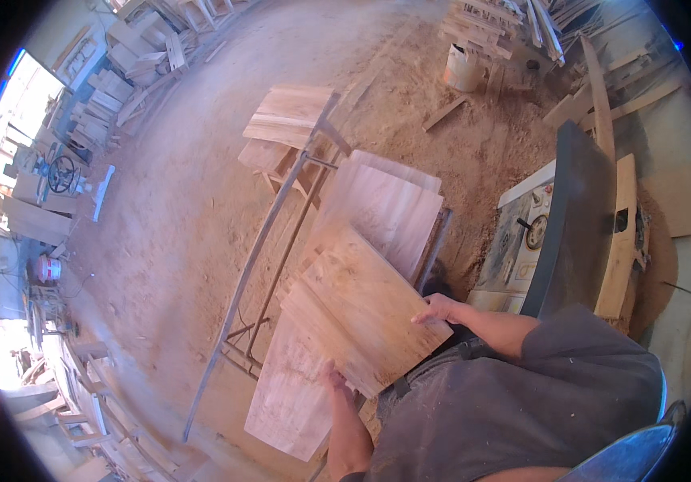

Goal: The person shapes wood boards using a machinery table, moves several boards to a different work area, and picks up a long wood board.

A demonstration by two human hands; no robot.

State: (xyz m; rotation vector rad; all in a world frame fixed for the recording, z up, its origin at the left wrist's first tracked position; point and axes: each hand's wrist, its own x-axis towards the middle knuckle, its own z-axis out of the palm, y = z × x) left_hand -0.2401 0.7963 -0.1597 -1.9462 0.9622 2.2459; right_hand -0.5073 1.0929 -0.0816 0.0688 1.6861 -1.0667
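Observation:
A wide, flat light-brown wooden board (374, 297) is tilted in front of my body, held at two edges. My left hand (335, 377) grips its lower left edge, fingers partly hidden by the board. At the right corner my right hand (439, 309) is closed on the edge, thumb on top. Beneath and beyond it, a stack of pinkish wooden panels (390, 205) rests on a metal frame (251, 281). Another pinkish panel (289, 390) lies under the board's near left side, close to my left hand.
Several wooden pieces (291, 112) are stacked past the frame's far end. To my right stands a machine with a dark upright panel (570, 217) and a control face (526, 233). Planks, a white bucket (462, 68) and scrap wood lie farther off on the dusty floor (169, 201).

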